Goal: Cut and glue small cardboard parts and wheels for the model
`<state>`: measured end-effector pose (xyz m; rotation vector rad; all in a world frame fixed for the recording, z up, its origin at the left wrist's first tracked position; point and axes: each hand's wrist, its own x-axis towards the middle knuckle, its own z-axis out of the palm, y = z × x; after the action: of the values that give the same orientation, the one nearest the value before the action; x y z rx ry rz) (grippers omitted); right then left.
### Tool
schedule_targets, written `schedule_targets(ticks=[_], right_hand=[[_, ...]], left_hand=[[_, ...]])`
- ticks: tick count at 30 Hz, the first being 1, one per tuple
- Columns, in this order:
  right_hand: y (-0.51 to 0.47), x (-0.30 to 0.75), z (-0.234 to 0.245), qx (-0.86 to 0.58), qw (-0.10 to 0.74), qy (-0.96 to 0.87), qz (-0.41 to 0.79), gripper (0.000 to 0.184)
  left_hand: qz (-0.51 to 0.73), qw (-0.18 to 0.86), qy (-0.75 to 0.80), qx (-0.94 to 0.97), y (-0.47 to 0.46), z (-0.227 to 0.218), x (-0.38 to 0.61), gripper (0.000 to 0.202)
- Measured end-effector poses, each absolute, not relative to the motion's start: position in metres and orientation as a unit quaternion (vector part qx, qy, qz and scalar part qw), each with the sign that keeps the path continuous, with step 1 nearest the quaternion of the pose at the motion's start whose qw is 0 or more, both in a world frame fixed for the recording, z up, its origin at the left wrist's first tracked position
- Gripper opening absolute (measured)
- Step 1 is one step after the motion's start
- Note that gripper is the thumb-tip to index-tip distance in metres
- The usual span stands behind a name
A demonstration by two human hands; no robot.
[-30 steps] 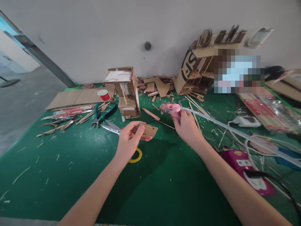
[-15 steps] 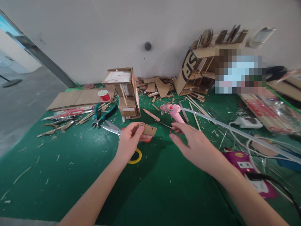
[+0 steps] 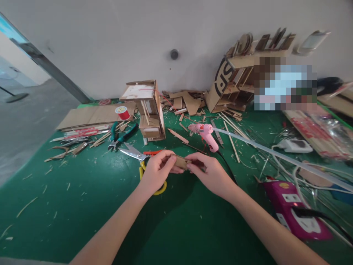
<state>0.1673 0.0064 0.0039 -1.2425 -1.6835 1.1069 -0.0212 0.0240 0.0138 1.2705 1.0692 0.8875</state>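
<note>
Above the green table, a small piece of cardboard (image 3: 180, 162) with a dark hole near its right end is held between my hands. My left hand (image 3: 158, 167) grips its left side, thumb on top. Fingertips of my right hand (image 3: 208, 171) pinch the right end; whether they also hold something small, I cannot make out. Under my left hand lie scissors (image 3: 142, 157) with yellow handles, partly covered, and a red-handled tool (image 3: 151, 152). A pink glue gun (image 3: 205, 132) with a long glue stick rests beyond my right hand. Behind my left hand stands a cardboard structure (image 3: 149, 110).
Green-handled pliers (image 3: 122, 136) and a red thread spool (image 3: 122, 113) lie at left. Cardboard scraps (image 3: 190, 101) line the wall. A larger cardboard shelf (image 3: 228, 84) stands at the back right. Cables surround a purple power strip (image 3: 296, 209) at right.
My right hand has moved left from beside the glue gun and taken hold of the cardboard's right end. My left hand keeps its grip, with the piece slightly lower and turned.
</note>
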Motion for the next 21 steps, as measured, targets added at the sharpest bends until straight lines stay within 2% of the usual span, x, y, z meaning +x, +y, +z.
schedule_targets(ticks=[6, 12, 17, 19, 21], right_hand=[[0.004, 0.171, -0.002, -0.512, 0.406, -0.639, 0.406, 0.015], [0.000, 0.168, -0.001, -0.508, 0.376, -0.686, 0.361, 0.014], [0.005, 0.170, -0.012, -0.517, 0.402, -0.672, 0.344, 0.016], [0.008, 0.171, -0.016, -0.536, 0.412, -0.652, 0.342, 0.018], [0.010, 0.171, -0.018, -0.546, 0.408, -0.651, 0.334, 0.022]], left_hand=[[0.373, 0.611, 0.439, 0.543, 0.022, 0.016, -0.021, 0.036], [0.356, 0.529, 0.495, 0.590, 0.021, 0.013, -0.019, 0.026], [0.375, 0.531, 0.492, 0.579, 0.019, 0.012, -0.022, 0.041], [0.398, 0.494, 0.494, 0.594, 0.019, 0.012, -0.026, 0.051], [0.416, 0.415, 0.514, 0.625, 0.021, 0.011, -0.030, 0.051]])
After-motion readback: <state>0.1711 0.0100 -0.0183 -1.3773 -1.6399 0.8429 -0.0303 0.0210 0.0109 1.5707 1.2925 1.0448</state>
